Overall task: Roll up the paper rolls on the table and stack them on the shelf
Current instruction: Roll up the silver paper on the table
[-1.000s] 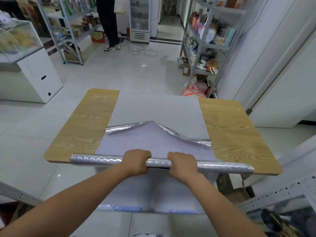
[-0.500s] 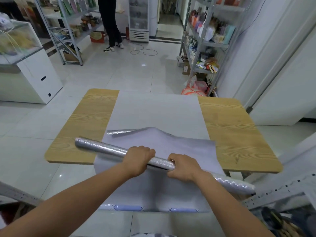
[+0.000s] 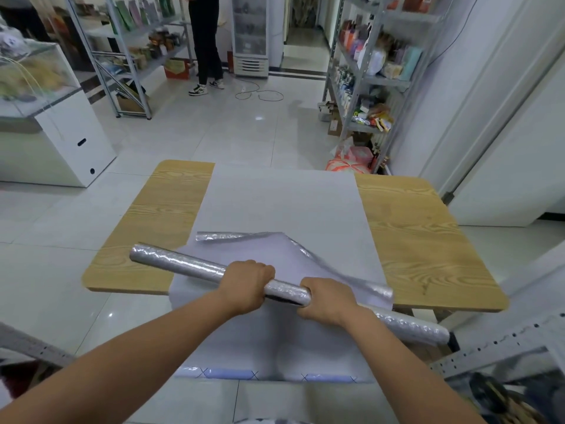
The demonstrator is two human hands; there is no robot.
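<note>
Roll (image 3: 183, 261) is slanting over the table (image 3: 428, 240) and loose sheet (image 3: 284, 203), silvery and crinkled; left hand (image 3: 247, 284) and right hand (image 3: 328, 301) are both gripping it tightly.

You work in bright, even overhead light. Small white glints sit on the glossy pale tiled floor (image 3: 259, 118) far beyond your left grip (image 3: 246, 286) and right grip (image 3: 328, 301), and the crinkled silver foil roll (image 3: 183, 262) between and beside them sparkles with glare. Shadows are soft. The grey metal shelf racks (image 3: 371, 78) bow toward the edges; the corner below your right grip blurs.
</note>
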